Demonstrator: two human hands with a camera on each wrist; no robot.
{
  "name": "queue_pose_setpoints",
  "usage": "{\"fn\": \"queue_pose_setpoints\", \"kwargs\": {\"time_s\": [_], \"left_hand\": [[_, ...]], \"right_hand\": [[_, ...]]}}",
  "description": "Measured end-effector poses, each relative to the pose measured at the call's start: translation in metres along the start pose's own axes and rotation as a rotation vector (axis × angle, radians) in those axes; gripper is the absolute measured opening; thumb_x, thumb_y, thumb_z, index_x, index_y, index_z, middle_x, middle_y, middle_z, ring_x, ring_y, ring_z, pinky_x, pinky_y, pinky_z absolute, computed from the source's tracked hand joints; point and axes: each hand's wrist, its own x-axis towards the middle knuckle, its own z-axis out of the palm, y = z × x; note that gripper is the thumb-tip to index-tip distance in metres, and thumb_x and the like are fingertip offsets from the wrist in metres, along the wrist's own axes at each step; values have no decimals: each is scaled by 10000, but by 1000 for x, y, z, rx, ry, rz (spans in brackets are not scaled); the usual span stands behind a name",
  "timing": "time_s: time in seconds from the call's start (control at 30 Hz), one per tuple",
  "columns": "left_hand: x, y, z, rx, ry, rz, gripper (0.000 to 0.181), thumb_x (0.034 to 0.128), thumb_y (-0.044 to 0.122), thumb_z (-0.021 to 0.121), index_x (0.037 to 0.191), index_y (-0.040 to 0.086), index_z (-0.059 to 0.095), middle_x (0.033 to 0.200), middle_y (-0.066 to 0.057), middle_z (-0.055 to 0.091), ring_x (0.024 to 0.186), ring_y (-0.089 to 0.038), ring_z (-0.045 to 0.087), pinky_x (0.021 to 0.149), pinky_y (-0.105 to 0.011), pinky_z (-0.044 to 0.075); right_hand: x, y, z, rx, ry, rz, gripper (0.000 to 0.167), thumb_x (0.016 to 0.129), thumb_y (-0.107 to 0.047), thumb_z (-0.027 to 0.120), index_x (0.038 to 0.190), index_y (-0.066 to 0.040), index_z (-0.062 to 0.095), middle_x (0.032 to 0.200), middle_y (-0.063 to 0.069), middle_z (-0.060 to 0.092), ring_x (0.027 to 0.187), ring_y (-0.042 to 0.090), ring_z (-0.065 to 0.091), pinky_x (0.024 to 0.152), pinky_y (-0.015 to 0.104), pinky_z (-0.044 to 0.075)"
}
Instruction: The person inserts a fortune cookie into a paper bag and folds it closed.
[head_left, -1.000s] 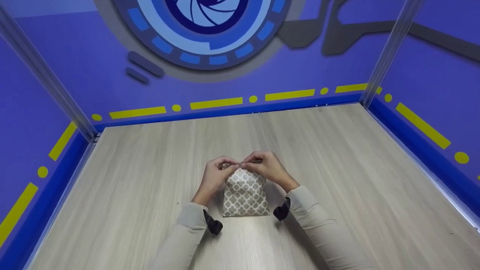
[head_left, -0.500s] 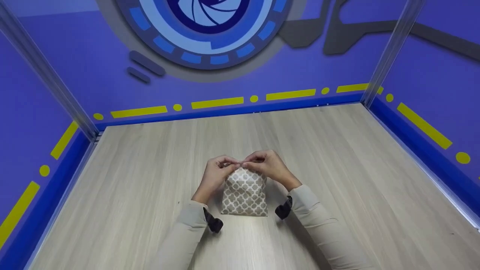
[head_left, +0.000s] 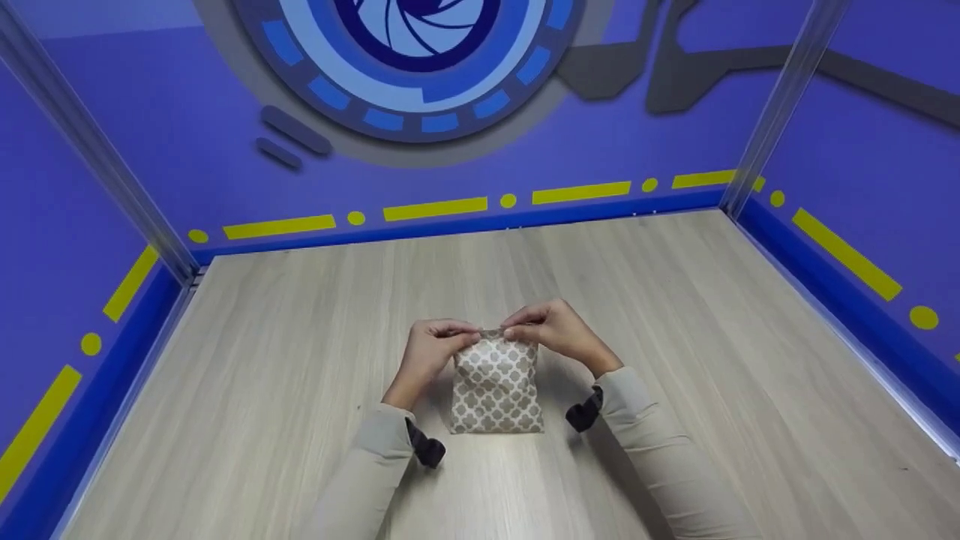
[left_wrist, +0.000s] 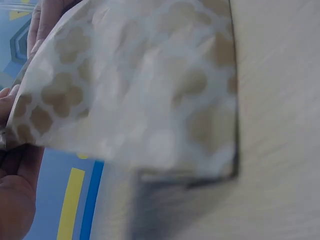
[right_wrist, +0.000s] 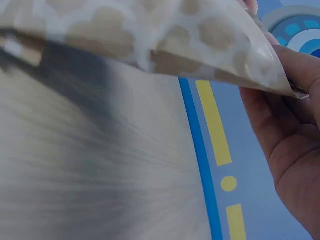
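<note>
A small pouch-like bag [head_left: 496, 386] with a beige and white quatrefoil pattern stands between the two hands in the head view. My left hand [head_left: 431, 352] pinches its top edge at the left corner, thumb toward me. At the right part of the same edge, my right hand [head_left: 559, 330] pinches with thumb and fingers. Between the fingertips a short stretch of the top edge shows. In the left wrist view the bag [left_wrist: 130, 90] fills the middle, its lower corner near the tabletop. The right wrist view shows the bag's side [right_wrist: 175, 45] and the right palm [right_wrist: 300, 160]. Its contents are hidden.
A pale wood-grain table [head_left: 300, 315] lies under the hands. Blue panels [head_left: 420, 180] with yellow dashes border its back and sides, joined by metal corner posts [head_left: 772, 112]. Black straps [head_left: 427, 446] circle the sleeved wrists.
My right hand has moved to the right along the bag's top edge, so the fingertips, earlier together, are now apart. The bag has shifted slightly right and its top is spread wider.
</note>
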Motion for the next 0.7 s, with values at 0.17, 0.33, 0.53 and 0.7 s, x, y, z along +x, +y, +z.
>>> {"fn": "queue_pose_setpoints", "kwargs": {"time_s": [0.17, 0.33, 0.53, 0.7], "left_hand": [[0, 3, 0, -14, -58, 2, 162, 781, 86, 777, 922, 6, 762, 921, -93, 748, 812, -86, 682, 713, -200, 529], [-1, 5, -4, -23, -102, -11, 183, 802, 82, 758, 961, -7, 751, 963, -102, 743, 835, -70, 680, 738, -195, 524], [-6, 11, -9, -9, -169, -6, 208, 859, 91, 702, 1034, -19, 728, 1030, -117, 730, 894, -82, 674, 780, -211, 520], [-5, 8, -17, 56, -279, 39, 257, 927, 138, 624, 1147, 25, 694, 1162, -124, 689, 1049, -185, 651, 855, -254, 510]], "right_hand": [[-2, 1, -5, -8, -9, -29, 136, 863, -38, 680, 960, 30, 747, 934, 182, 732, 827, 235, 713, 689, 178, 526], [-2, 2, -10, -42, -75, -13, 192, 884, -77, 666, 1041, 10, 732, 1011, 165, 725, 920, 247, 704, 762, 212, 534], [2, 27, -18, -28, -201, 51, 289, 911, -204, 652, 1159, -63, 698, 1149, 127, 692, 989, 189, 681, 797, 241, 541], [1, 29, -21, -65, -183, 41, 267, 899, -195, 666, 1091, -17, 719, 1020, 121, 731, 794, 118, 686, 687, 224, 548]]}}
